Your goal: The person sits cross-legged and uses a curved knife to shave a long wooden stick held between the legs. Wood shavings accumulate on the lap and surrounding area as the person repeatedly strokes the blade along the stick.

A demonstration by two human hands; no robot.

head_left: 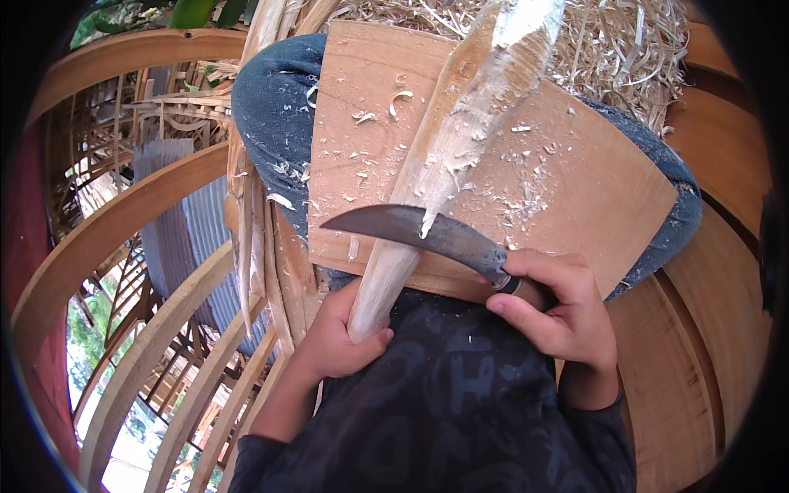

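Note:
A long pale piece of wood [448, 148] slants across a flat wooden board [592, 189] on my lap, its far part rough and partly shaved. My left hand [345, 333] is closed around its smoother near end, close to my body. In my right hand [559, 308] is the handle of a curved knife [403, 226], gripped with the thumb near the blade's base. The dark blade lies crosswise over the wood and points left. A curl of shaving [427, 222] sticks up at the blade's edge. Small chips and shavings are scattered on the board.
A heap of thin shavings [625, 57] lies beyond the board. Split wood strips [255, 214] run along my left knee [275, 115]. Curved wooden rails [131, 197] stand at the left, with corrugated sheets [197, 222] below them. Planks [674, 361] form the surface at right.

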